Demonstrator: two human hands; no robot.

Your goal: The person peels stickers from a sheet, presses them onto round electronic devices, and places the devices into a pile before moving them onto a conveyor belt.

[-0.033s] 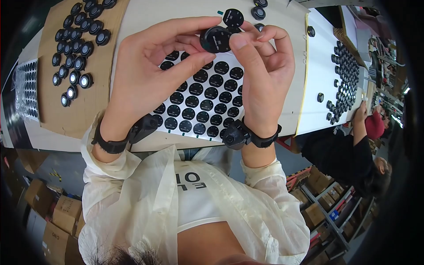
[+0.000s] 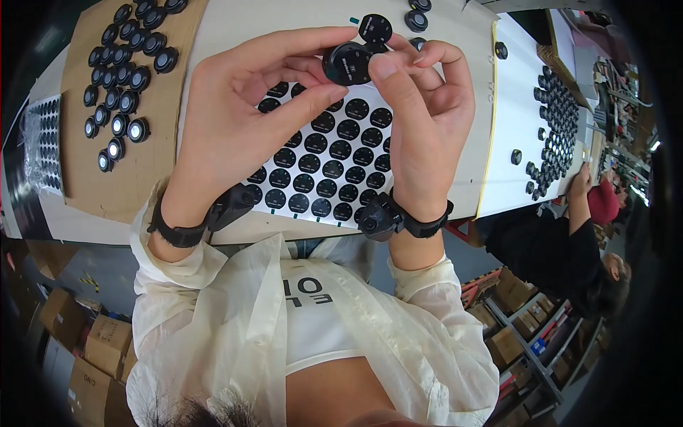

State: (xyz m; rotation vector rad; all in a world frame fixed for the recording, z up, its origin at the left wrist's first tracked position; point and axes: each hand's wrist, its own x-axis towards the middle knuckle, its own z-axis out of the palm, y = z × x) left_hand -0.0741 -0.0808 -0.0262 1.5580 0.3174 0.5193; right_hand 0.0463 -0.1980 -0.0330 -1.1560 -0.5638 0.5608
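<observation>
My left hand (image 2: 245, 107) curves round a round black device (image 2: 331, 71) above the table, its fingers and thumb closed on the rim. A black printed disc label (image 2: 352, 67) covers the device's face. From the other side my right hand (image 2: 420, 92) is closed with its thumb at the label's right edge; its fingertips are partly hidden behind. Another round black label (image 2: 376, 28) shows just beyond the thumb; what bears it I cannot tell. Below both hands lies a white sheet (image 2: 284, 211) with rows of round black labels, partly covered by my hands.
Several black round devices (image 2: 128, 103) stand on a cardboard sheet (image 2: 160, 128) at left. A wrapped label sheet (image 2: 46, 142) lies at the far left. More devices (image 2: 558, 135) crowd a white surface at right, near a person in black (image 2: 548, 242). Two devices (image 2: 416, 20) sit at the back.
</observation>
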